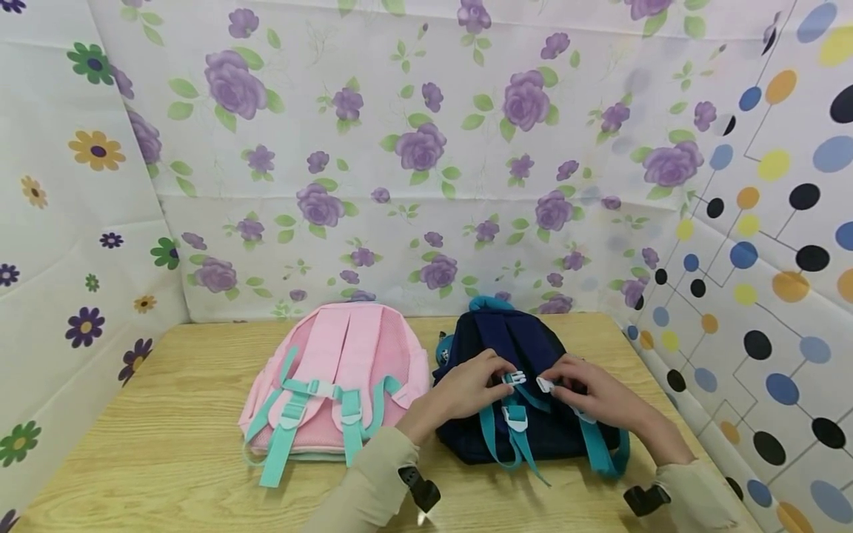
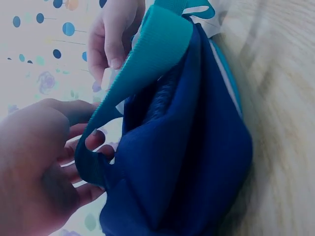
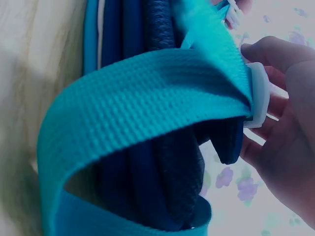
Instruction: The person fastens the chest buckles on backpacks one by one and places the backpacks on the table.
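A navy backpack (image 1: 553,440) with teal straps lies on the table with its strap side up. Above it, my left hand (image 1: 474,385) pinches the pronged half (image 1: 517,377) of a white side-release buckle. Facing it, the socket half (image 1: 545,385) is between the thumb and fingers of my right hand (image 1: 596,389). A small gap separates the two halves. In the right wrist view, a teal strap (image 3: 142,93) loops out in front of the bag, near a white strap adjuster (image 3: 259,96). Another teal strap (image 2: 142,69) partly hides the left fingertips in the left wrist view.
A pink backpack (image 1: 356,333) with teal straps lies to the left, its chest buckle (image 1: 325,389) joined. Both bags rest on a wooden table (image 1: 166,414). Behind it hangs a flowered cloth (image 1: 373,148); a dotted cloth (image 1: 766,311) closes the right side.
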Demonstrator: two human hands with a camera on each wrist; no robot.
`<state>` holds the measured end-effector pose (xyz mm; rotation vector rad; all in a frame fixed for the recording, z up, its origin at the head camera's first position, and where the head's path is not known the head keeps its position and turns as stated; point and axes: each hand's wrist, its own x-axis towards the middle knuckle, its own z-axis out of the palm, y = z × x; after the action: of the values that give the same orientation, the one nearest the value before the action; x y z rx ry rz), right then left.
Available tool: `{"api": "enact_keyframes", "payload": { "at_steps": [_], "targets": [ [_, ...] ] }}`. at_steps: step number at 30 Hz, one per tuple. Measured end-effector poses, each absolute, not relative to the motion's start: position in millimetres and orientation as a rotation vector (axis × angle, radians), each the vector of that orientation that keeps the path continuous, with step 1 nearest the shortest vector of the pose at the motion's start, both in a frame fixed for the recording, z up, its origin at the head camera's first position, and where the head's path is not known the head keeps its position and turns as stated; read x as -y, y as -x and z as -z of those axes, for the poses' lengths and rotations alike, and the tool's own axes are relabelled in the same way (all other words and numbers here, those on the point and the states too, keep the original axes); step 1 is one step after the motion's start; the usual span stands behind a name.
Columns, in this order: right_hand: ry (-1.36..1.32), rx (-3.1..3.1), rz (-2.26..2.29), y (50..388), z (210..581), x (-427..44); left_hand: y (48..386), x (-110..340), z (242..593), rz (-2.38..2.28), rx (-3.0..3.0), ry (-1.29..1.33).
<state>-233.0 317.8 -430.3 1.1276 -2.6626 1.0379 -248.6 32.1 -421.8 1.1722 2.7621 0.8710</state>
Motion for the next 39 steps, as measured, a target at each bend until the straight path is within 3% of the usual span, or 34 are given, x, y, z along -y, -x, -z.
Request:
{"api": "enact_keyframes", "payload": {
  "at_steps": [39],
  "targets": [
    [-1.134,2.66,-0.884,235.3,408.2,-299.8,243.8,-39.0,415.4,-0.803,-2.803,-1.195]
  ]
}}
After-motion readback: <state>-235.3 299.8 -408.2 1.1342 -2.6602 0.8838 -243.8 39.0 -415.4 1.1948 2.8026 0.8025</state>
